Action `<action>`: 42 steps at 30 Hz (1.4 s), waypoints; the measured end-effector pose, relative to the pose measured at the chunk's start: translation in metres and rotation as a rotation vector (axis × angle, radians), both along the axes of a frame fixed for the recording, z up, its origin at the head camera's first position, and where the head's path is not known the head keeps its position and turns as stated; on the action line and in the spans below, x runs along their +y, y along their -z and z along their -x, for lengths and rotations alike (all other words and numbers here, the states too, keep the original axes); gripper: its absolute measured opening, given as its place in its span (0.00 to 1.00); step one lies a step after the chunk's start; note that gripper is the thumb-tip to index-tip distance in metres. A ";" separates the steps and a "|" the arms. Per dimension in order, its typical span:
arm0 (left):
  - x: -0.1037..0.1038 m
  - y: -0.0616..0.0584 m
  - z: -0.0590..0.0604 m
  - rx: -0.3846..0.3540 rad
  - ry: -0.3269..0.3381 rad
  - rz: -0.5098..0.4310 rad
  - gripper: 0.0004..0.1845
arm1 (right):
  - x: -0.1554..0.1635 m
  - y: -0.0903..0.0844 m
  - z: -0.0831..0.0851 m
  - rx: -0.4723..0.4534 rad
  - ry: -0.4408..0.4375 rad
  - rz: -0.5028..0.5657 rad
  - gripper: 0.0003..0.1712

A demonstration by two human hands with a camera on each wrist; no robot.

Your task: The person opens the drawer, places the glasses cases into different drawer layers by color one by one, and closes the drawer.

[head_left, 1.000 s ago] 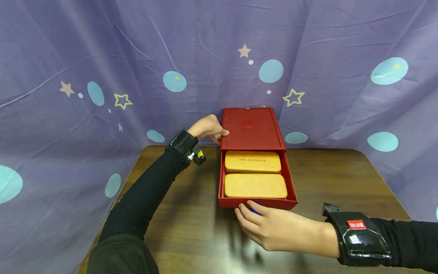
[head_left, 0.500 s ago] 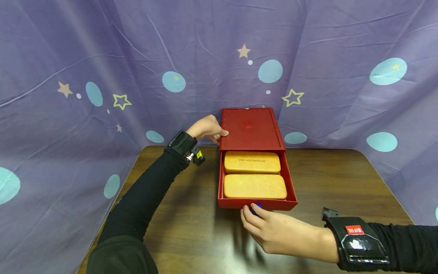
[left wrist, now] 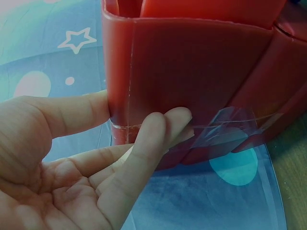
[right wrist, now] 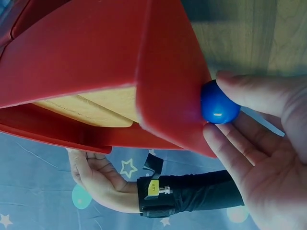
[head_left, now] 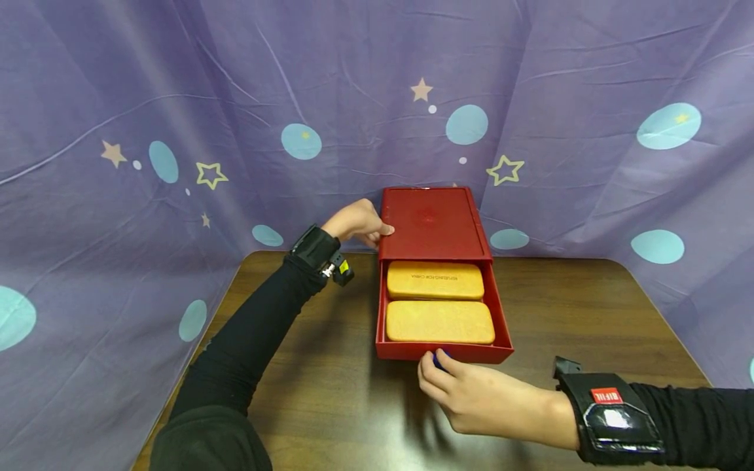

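- Red drawer box [head_left: 434,226] sits at the table's middle, its drawer [head_left: 442,350] slid out toward 6 o'clock; the smooth outer sleeve carries a faint embossed emblem on its lid that cannot be read.
- Two tan cases [head_left: 440,320] with rounded corners and a grainy surface lie side by side in the drawer; the one at 12 o'clock bears a line of small printing, too small to make out.
- Blue knob [right wrist: 219,105], round and glossy, is fixed to the drawer's front wall; the right hand [head_left: 477,399] pinches it between thumb and fingers.
- Left hand [head_left: 356,221] steadies the sleeve at its 9 o'clock side, thumb and fingertips [left wrist: 158,125] pressed flat against a rear corner, where a strip of clear tape [left wrist: 225,129] clings to the red wall.
- Both wrists wear black straps; the right one shows a red label [head_left: 605,395] with white letters, unreadable.
- Table [head_left: 330,392] is dark brown wood-grain with rounded corners.
- Purple cloth [head_left: 177,98], creased and printed with teal ovals and cream stars, hangs behind and on both sides.
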State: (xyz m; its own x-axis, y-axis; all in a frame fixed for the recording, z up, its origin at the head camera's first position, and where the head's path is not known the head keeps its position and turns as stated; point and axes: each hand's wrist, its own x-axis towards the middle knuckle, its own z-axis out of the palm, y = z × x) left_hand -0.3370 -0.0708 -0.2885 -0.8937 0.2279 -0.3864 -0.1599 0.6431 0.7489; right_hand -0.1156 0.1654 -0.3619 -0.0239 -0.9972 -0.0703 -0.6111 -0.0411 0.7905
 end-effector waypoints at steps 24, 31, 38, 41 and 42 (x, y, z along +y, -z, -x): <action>0.000 0.003 -0.002 0.012 -0.003 -0.008 0.10 | -0.001 -0.007 0.006 -0.024 -0.024 0.019 0.17; 0.000 0.003 -0.002 0.016 -0.006 -0.016 0.10 | -0.003 -0.013 0.014 -0.002 0.000 0.000 0.07; 0.000 0.002 -0.001 0.011 -0.010 -0.012 0.10 | -0.003 -0.013 0.029 0.003 -0.002 0.026 0.09; -0.001 0.003 0.000 0.008 -0.009 -0.015 0.09 | -0.002 -0.012 0.035 0.004 -0.012 0.050 0.09; -0.001 0.004 0.000 0.007 -0.010 -0.017 0.09 | -0.002 -0.012 0.037 0.007 -0.016 0.055 0.09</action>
State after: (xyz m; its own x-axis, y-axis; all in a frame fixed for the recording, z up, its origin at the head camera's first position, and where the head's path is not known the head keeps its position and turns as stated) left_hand -0.3371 -0.0715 -0.2921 -0.8985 0.2255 -0.3766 -0.1610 0.6288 0.7607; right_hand -0.1527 0.1635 -0.3499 -0.0081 -0.9999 -0.0152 -0.6047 -0.0073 0.7964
